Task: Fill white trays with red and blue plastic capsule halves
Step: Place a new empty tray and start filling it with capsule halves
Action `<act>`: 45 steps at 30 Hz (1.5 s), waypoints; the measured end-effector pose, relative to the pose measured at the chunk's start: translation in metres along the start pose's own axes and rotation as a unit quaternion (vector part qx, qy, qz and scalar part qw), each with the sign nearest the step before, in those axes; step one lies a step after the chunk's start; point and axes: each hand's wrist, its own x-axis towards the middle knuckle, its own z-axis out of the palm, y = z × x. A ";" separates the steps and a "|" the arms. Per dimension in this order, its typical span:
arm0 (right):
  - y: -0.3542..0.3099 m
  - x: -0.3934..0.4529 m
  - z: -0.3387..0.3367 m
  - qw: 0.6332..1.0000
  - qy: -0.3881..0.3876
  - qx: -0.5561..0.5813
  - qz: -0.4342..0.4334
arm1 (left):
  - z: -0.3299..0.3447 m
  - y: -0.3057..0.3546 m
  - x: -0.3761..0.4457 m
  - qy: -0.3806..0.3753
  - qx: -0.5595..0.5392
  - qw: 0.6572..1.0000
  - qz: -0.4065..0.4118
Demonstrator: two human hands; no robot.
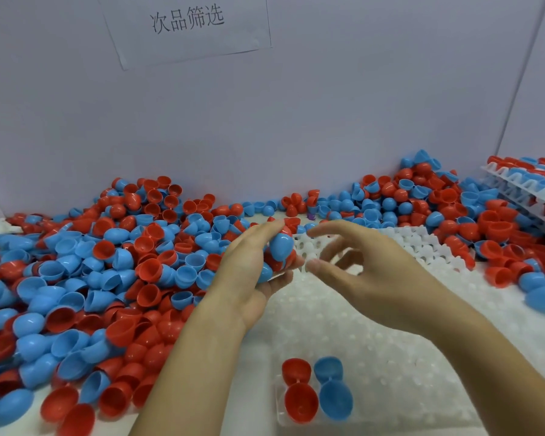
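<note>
The left hand [252,272] is curled, palm turned to the right, and it holds a small bunch of red and blue plastic capsule halves [279,250] between the fingers and the palm; a blue rounded half sits on top of the bunch, with red ones under it. The right hand [364,272] is just beside it, with the fingers spread and loosely bent, and it holds nothing; its fingertips are near the bunch but I cannot tell if they touch it. Both hands are above a white plastic tray with many small round cells [375,341], which lies on the table in front of the person. At the near edge of this tray stand four halves: two red capsule halves [298,390] on the left and two blue capsule halves [334,387] on the right, side by side. A big loose heap of red and blue halves [92,278] covers the table at the left and goes along the back wall to the right. At the far right there is a stack of white trays already filled with halves [529,184]. On the pale wall hangs a white paper sheet with Chinese characters [186,23].
</note>
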 end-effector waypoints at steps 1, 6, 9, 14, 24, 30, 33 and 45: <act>0.001 0.002 0.004 1.000 0.024 0.014 -0.006 | 0.001 -0.001 -0.001 -0.020 0.027 0.999 0.004; 0.009 0.009 0.011 0.996 0.052 0.063 -0.025 | 0.005 -0.002 -0.006 -0.105 0.056 0.993 -0.007; 0.011 0.010 0.010 0.991 0.060 0.115 -0.034 | 0.007 -0.001 -0.008 -0.125 0.024 0.992 -0.011; 0.009 0.011 0.011 0.972 0.061 0.219 -0.058 | 0.009 0.001 -0.012 -0.115 -0.061 0.991 -0.041; 0.016 0.019 0.012 0.918 0.102 0.381 0.049 | 0.011 0.004 -0.014 -0.093 -0.117 0.987 -0.056; 0.015 0.020 0.012 0.894 0.119 0.425 0.078 | 0.010 0.004 -0.013 -0.101 -0.167 0.978 -0.080; 0.015 0.021 0.014 0.893 0.125 0.426 0.081 | 0.012 0.004 -0.012 -0.101 -0.193 0.972 -0.086; 0.021 0.021 0.013 0.955 0.118 0.251 0.107 | 0.007 -0.002 -0.005 -0.088 0.055 0.993 0.053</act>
